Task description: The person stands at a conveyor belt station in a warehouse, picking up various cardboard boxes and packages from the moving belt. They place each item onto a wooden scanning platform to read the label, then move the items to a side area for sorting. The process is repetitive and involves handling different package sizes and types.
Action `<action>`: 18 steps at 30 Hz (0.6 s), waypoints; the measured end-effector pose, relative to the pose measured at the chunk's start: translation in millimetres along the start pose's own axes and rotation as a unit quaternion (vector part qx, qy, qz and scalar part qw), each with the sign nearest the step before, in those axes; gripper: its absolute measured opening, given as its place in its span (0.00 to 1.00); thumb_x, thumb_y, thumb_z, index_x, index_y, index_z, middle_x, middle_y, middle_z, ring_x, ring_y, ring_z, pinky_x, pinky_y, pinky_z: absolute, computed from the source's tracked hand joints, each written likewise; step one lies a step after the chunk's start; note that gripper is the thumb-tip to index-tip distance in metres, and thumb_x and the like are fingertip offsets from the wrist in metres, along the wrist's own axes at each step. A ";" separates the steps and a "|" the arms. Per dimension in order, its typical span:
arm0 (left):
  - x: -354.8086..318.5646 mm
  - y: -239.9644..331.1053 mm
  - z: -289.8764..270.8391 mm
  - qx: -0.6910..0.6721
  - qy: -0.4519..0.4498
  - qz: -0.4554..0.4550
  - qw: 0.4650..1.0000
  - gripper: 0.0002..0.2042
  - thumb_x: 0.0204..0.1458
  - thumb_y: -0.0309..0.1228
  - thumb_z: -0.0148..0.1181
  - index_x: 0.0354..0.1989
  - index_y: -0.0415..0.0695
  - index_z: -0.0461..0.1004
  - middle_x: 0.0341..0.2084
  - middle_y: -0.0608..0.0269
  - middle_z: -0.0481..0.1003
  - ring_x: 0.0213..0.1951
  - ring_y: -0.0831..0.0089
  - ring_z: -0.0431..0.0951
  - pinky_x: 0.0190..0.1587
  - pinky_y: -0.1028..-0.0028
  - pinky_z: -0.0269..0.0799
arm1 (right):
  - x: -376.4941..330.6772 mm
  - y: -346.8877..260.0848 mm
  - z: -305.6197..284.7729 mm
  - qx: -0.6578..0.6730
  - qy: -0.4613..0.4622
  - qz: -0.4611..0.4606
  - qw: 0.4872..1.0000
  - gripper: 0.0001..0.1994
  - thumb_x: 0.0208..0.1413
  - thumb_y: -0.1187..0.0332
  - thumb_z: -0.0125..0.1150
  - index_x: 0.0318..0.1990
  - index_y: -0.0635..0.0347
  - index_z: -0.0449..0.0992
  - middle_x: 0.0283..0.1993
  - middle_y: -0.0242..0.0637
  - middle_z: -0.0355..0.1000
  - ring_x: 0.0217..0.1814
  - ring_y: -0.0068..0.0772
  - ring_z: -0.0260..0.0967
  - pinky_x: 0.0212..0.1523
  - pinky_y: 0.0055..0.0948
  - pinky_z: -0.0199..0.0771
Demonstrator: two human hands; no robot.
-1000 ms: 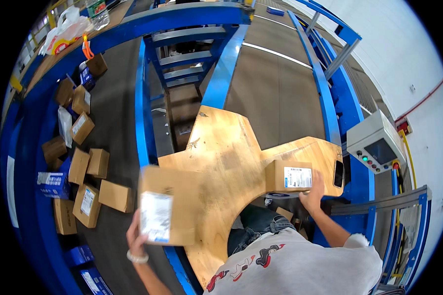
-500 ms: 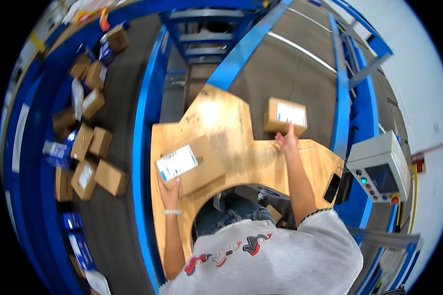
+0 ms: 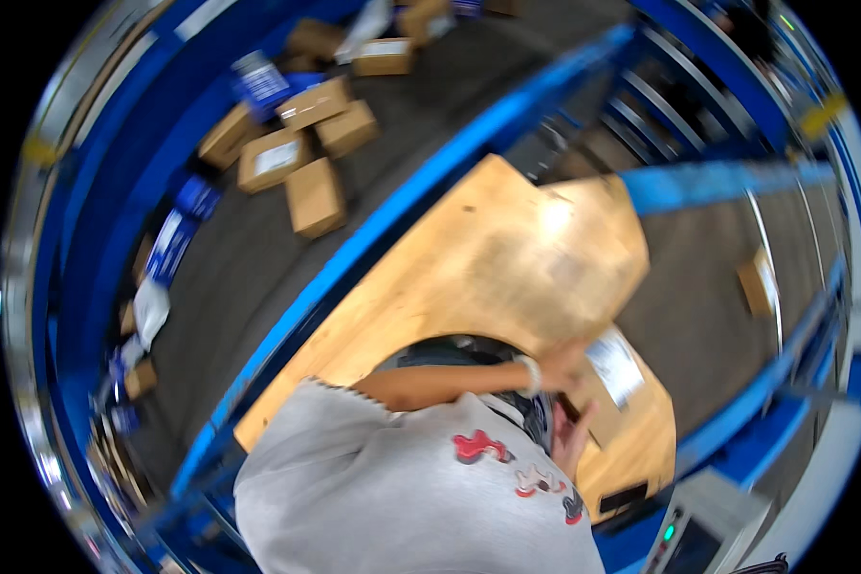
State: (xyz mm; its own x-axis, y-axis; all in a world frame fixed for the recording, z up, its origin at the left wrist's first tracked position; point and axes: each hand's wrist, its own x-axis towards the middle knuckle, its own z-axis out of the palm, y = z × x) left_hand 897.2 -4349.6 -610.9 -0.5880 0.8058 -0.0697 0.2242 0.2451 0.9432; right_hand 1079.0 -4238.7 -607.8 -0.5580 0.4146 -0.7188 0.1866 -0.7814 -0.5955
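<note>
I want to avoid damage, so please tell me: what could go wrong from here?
The brown cardboard box with a white label could slip: the bare left hand and bare right hand are at it, but blur hides their grip.

The flat black rectangular phone might be knocked down, since it lies near the edge of the pale wooden table.

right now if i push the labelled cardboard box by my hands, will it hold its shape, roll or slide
The labelled cardboard box probably holds its shape, since its visible edges look straight despite the blur. Its flat top and angular outline make rolling unlikely. It may slide fairly easily: the wooden table looks smooth and shiny.
</note>
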 end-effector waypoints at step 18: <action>-269.1 -114.5 -324.9 0.037 0.701 -0.322 0.635 0.28 0.51 0.38 0.72 0.60 0.44 0.71 0.57 0.50 0.73 0.58 0.59 0.75 0.61 0.60 0.72 | 267.5 -151.7 443.3 -0.349 -0.381 -0.267 0.814 0.24 0.66 0.64 0.60 0.67 0.63 0.66 0.66 0.45 0.67 0.60 0.38 0.72 0.58 0.33 0.75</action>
State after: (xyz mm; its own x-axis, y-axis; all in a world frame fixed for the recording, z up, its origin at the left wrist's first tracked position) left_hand 777.3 -4769.7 -594.6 -0.6782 -0.7344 -0.0256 -0.4079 0.3472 0.8444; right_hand 543.0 -4216.0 -550.8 -0.9998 -0.0088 -0.0180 0.0182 -0.0199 -0.9996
